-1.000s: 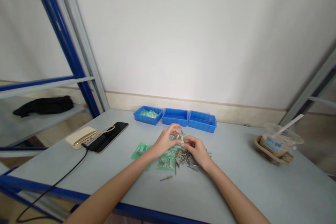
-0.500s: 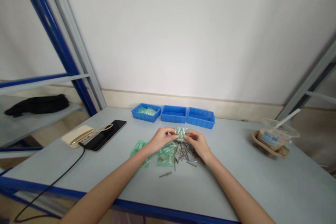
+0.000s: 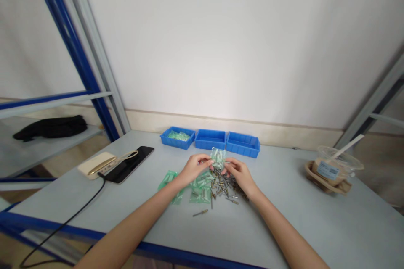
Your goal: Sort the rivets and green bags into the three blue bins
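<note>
A small clear, green-tinted plastic bag (image 3: pixel 217 157) with pale pieces inside is held up over the table between my two hands. My left hand (image 3: pixel 198 167) pinches its left edge. At its right edge, my right hand (image 3: pixel 239 172) has thumb and fingers closed on the lower corner. Beneath lies a pile of small metal pins (image 3: pixel 222 187) with thicker yellowish ends, partly hidden by my right hand. More green bags (image 3: pixel 200 193) with pieces in them lie left of the pile, and another green bag (image 3: pixel 168 178) is partly behind my left forearm. One loose pin (image 3: pixel 200 213) lies nearer me.
Three blue bins stand along the wall; the left bin (image 3: pixel 177 145) has bags in it, beside the middle bin (image 3: pixel 210 139) and right bin (image 3: pixel 243 145). At left are a black phone (image 3: pixel 134 164), a cream power strip (image 3: pixel 97 164) and a cable. A drink cup (image 3: pixel 334 168) sits right.
The bag between my hands has tipped more upright, showing more of its face. My right hand's fingers have shifted slightly lower at its edge. The whole view has shifted slightly.
</note>
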Demonstrator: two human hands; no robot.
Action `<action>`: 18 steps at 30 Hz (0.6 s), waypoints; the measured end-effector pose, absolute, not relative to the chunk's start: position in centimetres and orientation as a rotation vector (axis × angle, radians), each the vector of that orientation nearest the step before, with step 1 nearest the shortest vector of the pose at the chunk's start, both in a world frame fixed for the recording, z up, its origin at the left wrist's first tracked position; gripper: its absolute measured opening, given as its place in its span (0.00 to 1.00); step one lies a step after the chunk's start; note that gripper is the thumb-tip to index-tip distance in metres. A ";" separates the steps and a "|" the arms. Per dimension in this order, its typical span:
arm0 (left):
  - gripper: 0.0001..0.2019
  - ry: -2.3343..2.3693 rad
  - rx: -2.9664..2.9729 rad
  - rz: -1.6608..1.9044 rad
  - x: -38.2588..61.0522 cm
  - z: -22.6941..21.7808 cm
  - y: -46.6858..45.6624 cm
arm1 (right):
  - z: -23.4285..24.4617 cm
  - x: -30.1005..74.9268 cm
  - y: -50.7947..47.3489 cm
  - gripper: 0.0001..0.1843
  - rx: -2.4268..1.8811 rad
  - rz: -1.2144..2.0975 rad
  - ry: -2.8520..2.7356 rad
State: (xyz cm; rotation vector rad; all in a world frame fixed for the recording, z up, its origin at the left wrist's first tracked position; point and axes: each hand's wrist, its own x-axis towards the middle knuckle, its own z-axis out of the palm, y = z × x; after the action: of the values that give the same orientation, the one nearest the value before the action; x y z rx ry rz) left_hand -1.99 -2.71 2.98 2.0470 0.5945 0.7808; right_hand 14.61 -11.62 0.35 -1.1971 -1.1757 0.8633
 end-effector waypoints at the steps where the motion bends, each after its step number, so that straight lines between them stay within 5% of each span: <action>1: 0.15 0.594 1.996 0.776 -1.9 2.8 -2.5 | 0.3 14.6 -11.6 0.19 -1.191 0.896 -1.186; 13: 0.17 0.995 2.040 1.219 -8.4 7.0 9.2 | 0.2 14.3 -11.5 0.15 -1.174 0.973 -1.351; 18: 0.12 1.153 2.352 0.899 -11.6 8.5 13.6 | 0.7 14.0 -11.7 0.13 -1.145 0.971 -1.351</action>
State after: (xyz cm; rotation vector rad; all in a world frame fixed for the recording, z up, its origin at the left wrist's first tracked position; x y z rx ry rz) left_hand -11.59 13.63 8.51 2.3518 1.1526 0.8989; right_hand 14.00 -11.69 0.67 -1.1446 -1.3515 0.9712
